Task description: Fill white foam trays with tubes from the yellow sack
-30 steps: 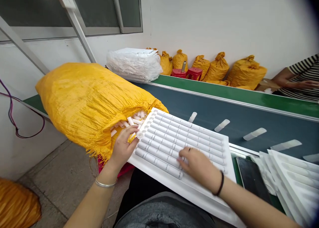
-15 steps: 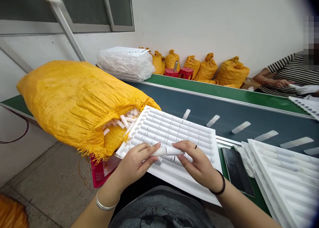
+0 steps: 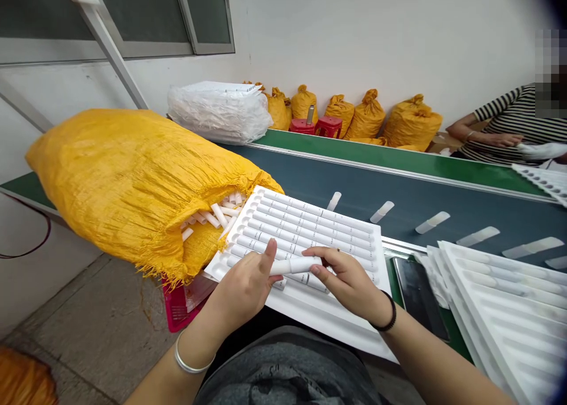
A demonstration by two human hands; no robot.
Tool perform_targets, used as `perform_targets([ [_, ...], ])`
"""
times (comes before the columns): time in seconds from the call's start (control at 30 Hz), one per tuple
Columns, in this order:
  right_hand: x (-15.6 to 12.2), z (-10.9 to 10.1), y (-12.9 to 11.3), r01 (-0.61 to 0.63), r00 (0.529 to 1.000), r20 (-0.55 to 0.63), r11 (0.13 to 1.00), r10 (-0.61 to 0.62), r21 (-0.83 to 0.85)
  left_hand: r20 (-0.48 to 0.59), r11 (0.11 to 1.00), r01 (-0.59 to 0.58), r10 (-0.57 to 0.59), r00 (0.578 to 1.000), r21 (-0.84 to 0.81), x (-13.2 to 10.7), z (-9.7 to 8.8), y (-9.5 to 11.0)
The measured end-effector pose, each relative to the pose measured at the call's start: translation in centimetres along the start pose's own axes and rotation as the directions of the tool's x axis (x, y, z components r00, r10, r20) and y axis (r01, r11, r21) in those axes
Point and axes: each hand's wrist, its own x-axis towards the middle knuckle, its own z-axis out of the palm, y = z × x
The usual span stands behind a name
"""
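A slim white capped tube lies level between my two hands, above a white moulded tray. My left hand has its fingers curled round the tube's left end, with its thumb lifted off. At the other end, my right hand pinches the tube between thumb and fingers. Below them, the tray carries rows of printed white tubes in its grooves; its near part shows bare white plastic. Part of the near rows is hidden by my hands.
Left of the tray, a yellow woven sack spills small white tubes. Spaced translucent tubes lie on the dark conveyor belt. A phone and stacked trays are at the right. Across the belt sits a person in a striped shirt.
My left thumb has lifted off the tube and now points up. The tubes on the belt have shifted slightly right. The view has moved a little.
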Motion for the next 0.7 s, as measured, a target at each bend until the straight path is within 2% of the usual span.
perform_targets([
  [0.07,0.1,0.1,0.0,-0.137,0.99,0.05,0.978,0.131,0.157,-0.025,0.998,-0.041,0.042,0.999,0.048,0.1,0.2,-0.1],
  [0.17,0.3,0.3,0.2,-0.308,0.951,0.126,0.868,0.282,0.388,-0.014,0.994,-0.073,0.074,0.997,0.084,0.3,0.3,-0.2],
  [0.33,0.5,0.5,0.9,-0.457,0.888,0.204,0.741,0.411,0.492,0.04,0.992,-0.109,0.107,0.993,0.063,0.5,0.6,0.0],
  [0.4,0.5,0.6,1.2,-0.544,0.835,0.278,0.638,0.474,0.545,0.058,0.987,-0.131,0.126,0.99,0.094,0.7,0.7,-0.1],
  [0.5,0.7,0.6,1.6,-0.656,0.735,0.408,0.416,0.542,0.63,0.125,0.974,-0.193,0.179,0.976,0.115,1.0,0.7,-0.2],
  [0.57,0.7,0.8,1.8,-0.698,0.676,0.461,0.3,0.575,0.65,0.169,0.965,-0.235,0.215,0.962,0.112,1.3,0.6,-0.2],
  [0.63,0.6,1.0,1.9,-0.736,0.619,0.502,0.224,0.604,0.638,0.197,0.958,-0.266,0.241,0.95,0.112,1.6,0.6,-0.1],
  [0.7,0.4,1.2,2.0,-0.779,0.575,0.531,0.219,0.622,0.587,0.221,0.954,-0.279,0.25,0.943,0.112,1.8,0.8,0.0],
])
